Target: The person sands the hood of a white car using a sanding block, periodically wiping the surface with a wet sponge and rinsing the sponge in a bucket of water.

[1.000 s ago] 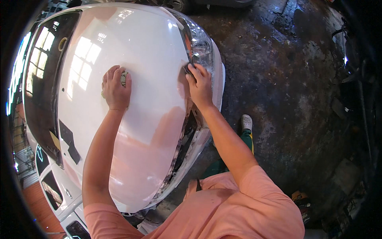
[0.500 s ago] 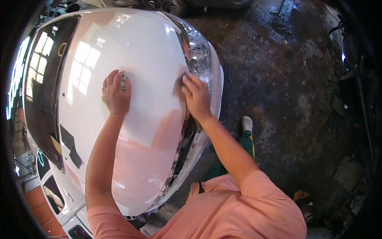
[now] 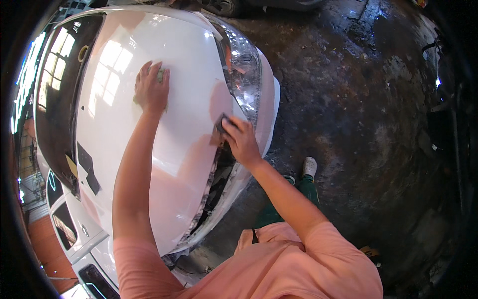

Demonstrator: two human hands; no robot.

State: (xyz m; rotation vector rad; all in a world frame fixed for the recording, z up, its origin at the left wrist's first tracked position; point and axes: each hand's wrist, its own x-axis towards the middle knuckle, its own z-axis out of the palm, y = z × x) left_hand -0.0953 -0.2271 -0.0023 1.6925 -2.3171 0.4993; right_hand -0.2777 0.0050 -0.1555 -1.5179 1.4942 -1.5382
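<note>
A white car hood (image 3: 191, 65) with pinkish filler patches lies under both my hands. My left hand (image 3: 152, 92) is on the middle of the hood, its fingers curled over a pale green cloth or sponge (image 3: 161, 74), mostly hidden by the palm. At the hood's front edge, below the headlight (image 3: 244, 65), my right hand (image 3: 240, 138) pinches a piece of dark sandpaper (image 3: 219, 128). That sheet lies against the paint beside a pink patch (image 3: 219, 99).
Two dark sheets (image 3: 88, 167) lie on the hood near the windshield (image 3: 62, 99), with a tan piece (image 3: 71, 165) beside them. A tape roll (image 3: 83, 53) rests by the windshield. Dark stained floor (image 3: 358, 124) stretches to the right. Another white vehicle (image 3: 82, 231) stands at lower left.
My left hand has slid farther away across the hood with the green cloth or sponge. My right hand has brought the sandpaper nearer to me along the front edge.
</note>
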